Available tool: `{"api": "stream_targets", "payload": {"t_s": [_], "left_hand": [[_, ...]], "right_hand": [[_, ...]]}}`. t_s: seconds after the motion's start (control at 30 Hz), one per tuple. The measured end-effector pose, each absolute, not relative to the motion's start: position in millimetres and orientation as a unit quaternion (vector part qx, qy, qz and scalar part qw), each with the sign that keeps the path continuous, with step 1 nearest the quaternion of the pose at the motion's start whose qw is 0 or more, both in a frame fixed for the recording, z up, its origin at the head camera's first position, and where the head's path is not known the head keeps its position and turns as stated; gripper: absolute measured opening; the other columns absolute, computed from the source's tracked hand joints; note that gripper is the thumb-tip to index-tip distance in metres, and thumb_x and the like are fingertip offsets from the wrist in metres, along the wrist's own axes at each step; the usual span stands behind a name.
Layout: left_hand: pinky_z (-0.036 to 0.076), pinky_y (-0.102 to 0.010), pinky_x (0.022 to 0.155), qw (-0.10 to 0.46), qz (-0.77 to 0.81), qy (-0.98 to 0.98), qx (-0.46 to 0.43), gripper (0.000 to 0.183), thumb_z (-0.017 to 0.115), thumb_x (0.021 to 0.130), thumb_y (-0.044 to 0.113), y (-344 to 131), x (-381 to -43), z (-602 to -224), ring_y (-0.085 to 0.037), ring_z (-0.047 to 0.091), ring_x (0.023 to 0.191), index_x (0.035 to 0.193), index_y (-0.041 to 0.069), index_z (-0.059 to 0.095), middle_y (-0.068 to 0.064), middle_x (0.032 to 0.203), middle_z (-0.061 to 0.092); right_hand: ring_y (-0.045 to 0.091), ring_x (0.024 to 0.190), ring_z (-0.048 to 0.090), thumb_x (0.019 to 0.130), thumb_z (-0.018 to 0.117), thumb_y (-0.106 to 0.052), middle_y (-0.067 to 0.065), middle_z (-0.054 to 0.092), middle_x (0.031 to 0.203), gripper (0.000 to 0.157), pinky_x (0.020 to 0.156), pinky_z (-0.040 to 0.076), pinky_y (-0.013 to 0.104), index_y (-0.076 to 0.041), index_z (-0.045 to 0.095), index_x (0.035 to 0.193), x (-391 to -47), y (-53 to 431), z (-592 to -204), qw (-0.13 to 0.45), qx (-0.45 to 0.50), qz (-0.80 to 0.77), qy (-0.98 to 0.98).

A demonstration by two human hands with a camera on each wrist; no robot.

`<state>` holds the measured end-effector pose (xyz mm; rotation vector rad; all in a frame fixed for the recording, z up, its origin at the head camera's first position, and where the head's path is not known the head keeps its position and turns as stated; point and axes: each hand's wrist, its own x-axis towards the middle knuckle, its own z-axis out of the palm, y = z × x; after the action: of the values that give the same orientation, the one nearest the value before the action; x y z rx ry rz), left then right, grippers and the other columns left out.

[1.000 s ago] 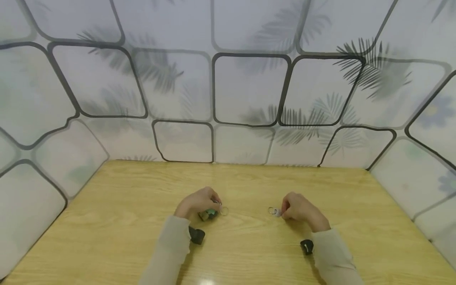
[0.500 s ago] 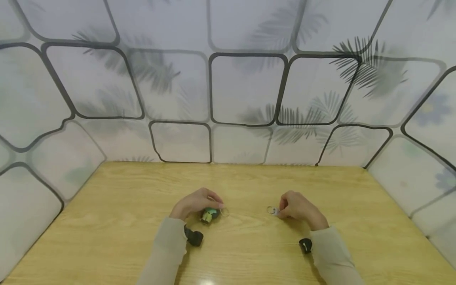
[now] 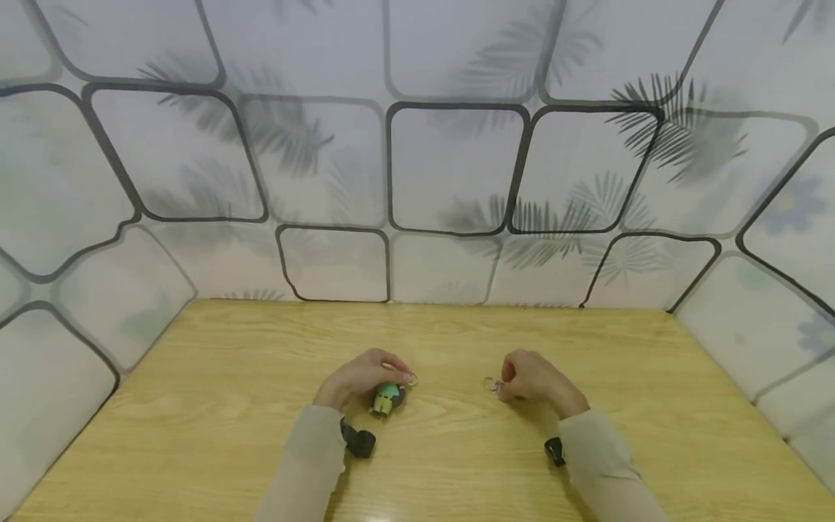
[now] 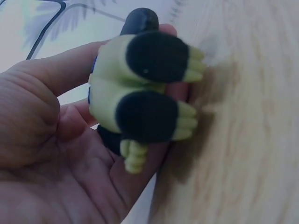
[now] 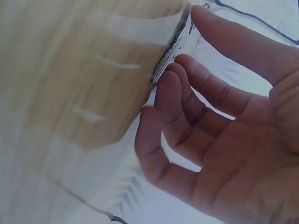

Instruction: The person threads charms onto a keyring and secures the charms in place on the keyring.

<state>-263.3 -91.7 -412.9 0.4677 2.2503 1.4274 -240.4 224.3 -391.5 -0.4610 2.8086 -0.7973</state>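
Observation:
Near the middle of the table [image 3: 450,449], my left hand [image 3: 355,377] holds a small figurine keychain [image 3: 385,400] with a green top and yellow legs. Thumb and finger are at its metal ring [image 3: 414,380]. The left wrist view shows the figurine [image 4: 107,79] from below, its black soles and yellow toes outward, with fingers curled behind it. To the right, my right hand [image 3: 538,380] pinches a small flat, whitish keychain tag [image 3: 501,391], whose ring [image 3: 489,383] points left. In the right wrist view the tag [image 5: 170,49] appears edge-on at the thumb and fingertips.
A patterned cloth screen [image 3: 450,268] with dark outlines and leaf prints stands along the back and both sides of the table. Black wrist cameras sit below the left [image 3: 359,441] and right [image 3: 554,451] hands.
The figurine has turned in my left hand, so its legs now point toward me and more of it shows. My right hand has shifted slightly left with the tag.

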Motion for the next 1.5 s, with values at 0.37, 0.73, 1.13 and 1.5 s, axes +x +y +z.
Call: {"api": "stream_targets", "payload": {"t_s": [0.37,0.73,1.13,1.5], "left_hand": [[0.055,-0.025,0.072,0.255,0.583,0.754,0.161,0.026,0.061,0.100,0.007,-93,-262,-417,-0.013,0.067,0.076,0.117,-0.012,0.067,-0.009,0.087,0.073],[0.057,-0.029,0.078,0.243,0.585,0.759,0.151,0.029,0.060,0.102,0.008,-93,-260,-418,-0.016,0.070,0.083,0.121,-0.013,0.064,-0.011,0.094,0.074],[0.056,-0.032,0.086,0.247,0.602,0.746,0.142,0.029,0.057,0.103,0.006,-95,-260,-419,-0.025,0.069,0.101,0.125,-0.011,0.061,-0.016,0.112,0.072],[0.058,-0.032,0.075,0.237,0.636,0.715,0.164,0.025,0.052,0.105,0.006,-95,-258,-422,-0.018,0.068,0.081,0.121,-0.013,0.060,-0.022,0.118,0.069]], "right_hand": [[0.019,0.068,0.053,0.076,0.077,0.005,0.005,0.060,0.077,0.015,0.062,0.049,0.033,-0.002,0.064,0.077,-242,214,-389,0.102,-0.150,-0.286,0.941],[0.013,0.060,0.061,0.086,0.073,0.006,0.009,0.067,0.075,0.005,0.055,0.052,0.026,0.006,0.068,0.086,-257,240,-399,0.205,-0.065,-0.460,0.861],[0.016,0.079,0.072,0.097,0.060,0.004,0.019,0.072,0.098,0.010,0.066,0.058,0.025,0.008,0.059,0.106,-251,271,-415,0.263,-0.048,-0.631,0.728],[0.016,0.076,0.070,0.098,0.060,0.004,0.017,0.072,0.099,0.017,0.065,0.057,0.024,0.011,0.058,0.113,-245,269,-418,0.250,-0.070,-0.674,0.692]]}}
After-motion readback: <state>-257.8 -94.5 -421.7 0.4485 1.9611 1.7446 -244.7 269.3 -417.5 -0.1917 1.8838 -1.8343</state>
